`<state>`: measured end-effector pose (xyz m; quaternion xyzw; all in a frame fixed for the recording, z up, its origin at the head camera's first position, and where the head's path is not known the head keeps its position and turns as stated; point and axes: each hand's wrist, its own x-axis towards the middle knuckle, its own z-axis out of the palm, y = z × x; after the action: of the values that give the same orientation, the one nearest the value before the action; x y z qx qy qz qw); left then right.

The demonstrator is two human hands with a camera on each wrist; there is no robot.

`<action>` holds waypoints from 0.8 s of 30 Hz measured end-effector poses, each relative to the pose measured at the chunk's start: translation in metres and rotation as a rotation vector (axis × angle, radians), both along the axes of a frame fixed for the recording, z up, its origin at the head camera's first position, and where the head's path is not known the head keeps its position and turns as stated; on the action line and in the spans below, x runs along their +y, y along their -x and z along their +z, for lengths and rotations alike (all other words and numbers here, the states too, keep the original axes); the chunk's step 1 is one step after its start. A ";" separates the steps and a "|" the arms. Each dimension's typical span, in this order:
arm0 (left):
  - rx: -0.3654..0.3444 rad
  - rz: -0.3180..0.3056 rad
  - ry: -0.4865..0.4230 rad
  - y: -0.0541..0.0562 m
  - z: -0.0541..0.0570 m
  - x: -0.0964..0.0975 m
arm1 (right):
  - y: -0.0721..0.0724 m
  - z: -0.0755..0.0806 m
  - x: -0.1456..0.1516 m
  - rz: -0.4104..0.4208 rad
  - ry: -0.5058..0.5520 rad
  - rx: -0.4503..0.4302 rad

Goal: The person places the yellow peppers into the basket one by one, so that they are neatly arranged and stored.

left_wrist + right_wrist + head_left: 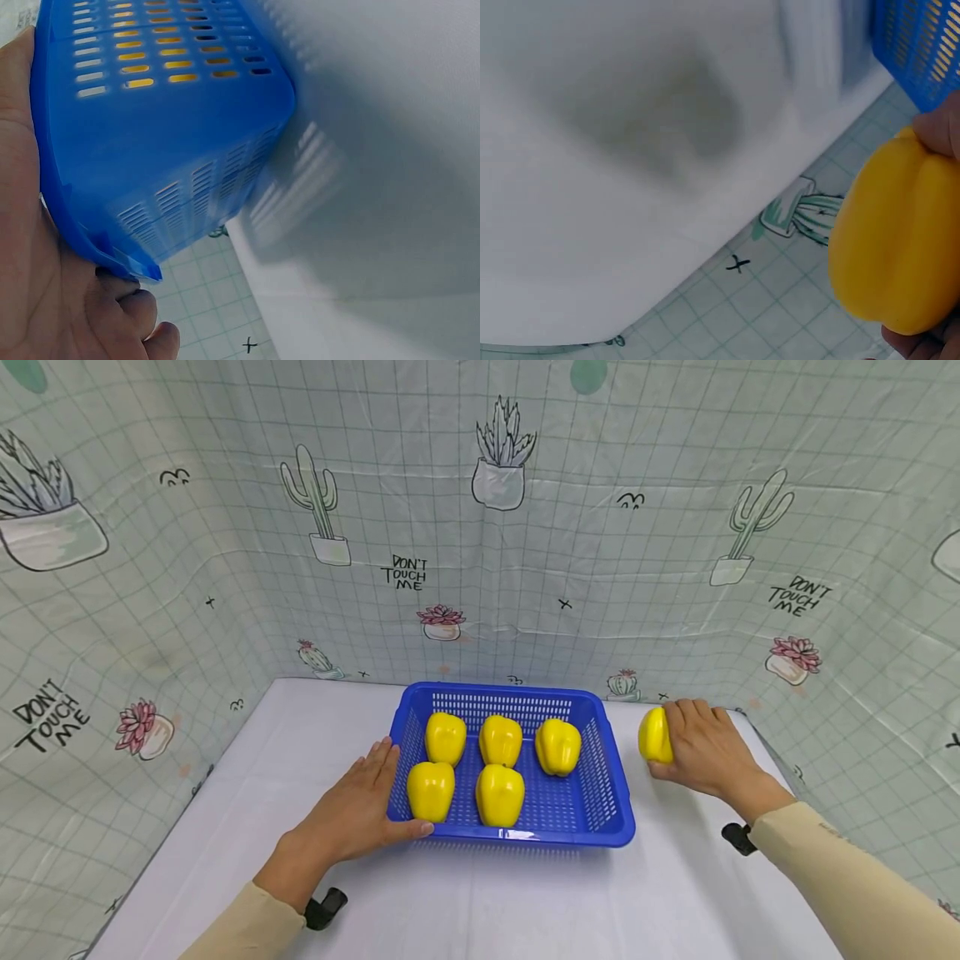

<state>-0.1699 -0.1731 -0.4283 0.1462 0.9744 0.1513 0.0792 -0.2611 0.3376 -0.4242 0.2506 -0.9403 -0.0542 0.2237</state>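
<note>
My right hand (705,747) grips a yellow bell pepper (656,735) above the white table, to the right of the blue basket (525,837). In the right wrist view, the lobed pepper (896,240) sits between the thumb and the fingers. My left hand (352,810) rests against the basket's front left corner, its thumb along the front rim and its fingers extended along the left side. Several more yellow bell peppers (500,795) stand inside the basket. The left wrist view shows the basket's slotted wall (180,112) beside the palm.
A white-covered table (525,902) lies under the basket. Behind and at both sides hangs a grid-patterned curtain (570,552) printed with cacti and lettering. Each wrist wears a black strap (326,909).
</note>
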 end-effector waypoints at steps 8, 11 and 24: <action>0.004 -0.003 -0.012 -0.001 0.001 0.000 | 0.001 0.025 -0.021 0.025 0.039 0.025; 0.005 -0.003 -0.014 -0.001 0.001 0.000 | 0.000 0.033 -0.033 0.033 0.044 0.006; -0.002 0.001 -0.018 0.000 0.000 0.000 | -0.016 0.034 -0.090 0.174 0.012 -0.064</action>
<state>-0.1696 -0.1727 -0.4280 0.1463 0.9730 0.1604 0.0789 -0.2450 0.2476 -0.3902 0.3317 -0.9220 -0.0206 0.1988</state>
